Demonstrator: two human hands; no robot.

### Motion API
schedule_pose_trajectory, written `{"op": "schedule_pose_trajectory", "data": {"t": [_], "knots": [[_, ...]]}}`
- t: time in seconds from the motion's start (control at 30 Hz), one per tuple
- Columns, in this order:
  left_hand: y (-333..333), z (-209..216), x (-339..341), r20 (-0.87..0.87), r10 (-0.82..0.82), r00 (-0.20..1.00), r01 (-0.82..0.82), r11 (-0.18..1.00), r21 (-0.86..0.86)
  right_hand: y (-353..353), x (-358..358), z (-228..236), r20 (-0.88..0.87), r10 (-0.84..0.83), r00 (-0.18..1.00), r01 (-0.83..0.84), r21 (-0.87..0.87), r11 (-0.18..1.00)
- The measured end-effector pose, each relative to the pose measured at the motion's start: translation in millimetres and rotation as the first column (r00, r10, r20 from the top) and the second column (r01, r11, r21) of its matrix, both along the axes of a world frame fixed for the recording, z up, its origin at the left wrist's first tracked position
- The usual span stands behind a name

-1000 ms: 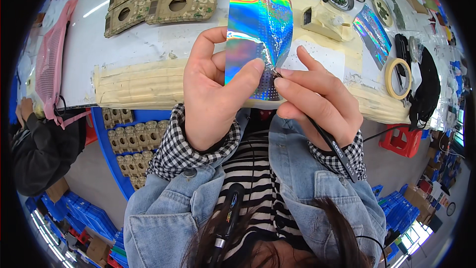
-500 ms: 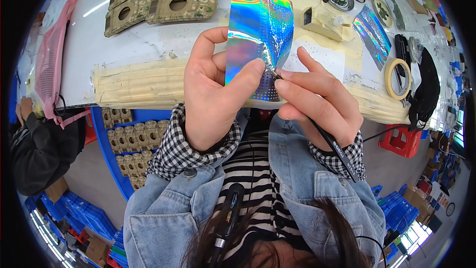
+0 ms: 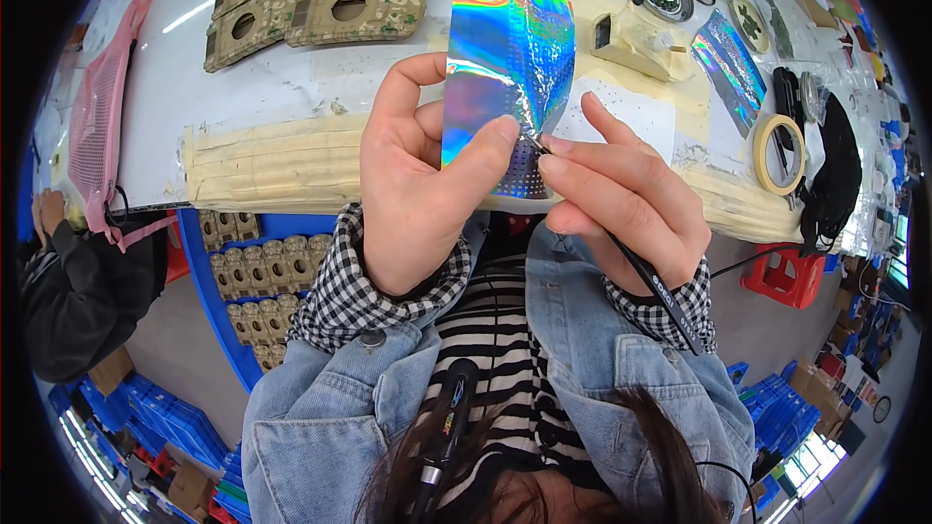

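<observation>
In my left hand [image 3: 422, 175] is a shiny blue holographic sheet [image 3: 500, 49], held upright with the thumb pressed on its front. Rows of small dots run down the sheet's lower right part. My right hand [image 3: 631, 189] is closed around a pair of slim black tweezers [image 3: 652, 281]. Their tip touches, or nearly touches, the dotted part of the sheet beside my left thumb. Whether anything sits between the tips is too small to tell.
Camouflage-patterned model parts [image 3: 354, 15] with round holes lie at the back left. A cream block-shaped model part [image 3: 636, 47], another holographic strip [image 3: 728, 73] and a roll of tape [image 3: 779, 155] are to the right. Below the table edge, a blue tray [image 3: 228, 311] holds more camouflage parts.
Both hands stay almost in place. The sheet has shifted very slightly, so its reflections differ a little.
</observation>
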State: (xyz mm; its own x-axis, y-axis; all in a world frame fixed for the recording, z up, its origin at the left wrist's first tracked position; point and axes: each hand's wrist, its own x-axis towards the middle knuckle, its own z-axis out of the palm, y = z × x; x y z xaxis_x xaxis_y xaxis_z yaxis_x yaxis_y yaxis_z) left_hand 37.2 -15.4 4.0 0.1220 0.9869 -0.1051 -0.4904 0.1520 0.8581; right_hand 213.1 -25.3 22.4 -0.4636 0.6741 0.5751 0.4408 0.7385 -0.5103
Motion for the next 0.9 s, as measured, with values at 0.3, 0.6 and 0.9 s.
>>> {"op": "schedule_pose_trajectory", "data": {"t": [0.3, 0.6, 0.9], "knots": [[2, -5, -3, 0.049, 0.096, 0.994, -0.096, 0.995, 0.016, -2, 6, 0, -0.029, -0.048, 0.998, 0.048, 0.003, 0.999], [9, -19, -17, 0.069, 0.277, 0.958, -0.283, 0.953, 0.105, -4, 30, -28, 0.297, -0.210, 0.931, 0.155, 0.196, 0.968], [10, -17, -16, 0.046, 0.262, 0.964, -0.266, 0.958, 0.108, 5, 26, -35, 0.297, -0.241, 0.924, 0.174, 0.234, 0.957]]}}
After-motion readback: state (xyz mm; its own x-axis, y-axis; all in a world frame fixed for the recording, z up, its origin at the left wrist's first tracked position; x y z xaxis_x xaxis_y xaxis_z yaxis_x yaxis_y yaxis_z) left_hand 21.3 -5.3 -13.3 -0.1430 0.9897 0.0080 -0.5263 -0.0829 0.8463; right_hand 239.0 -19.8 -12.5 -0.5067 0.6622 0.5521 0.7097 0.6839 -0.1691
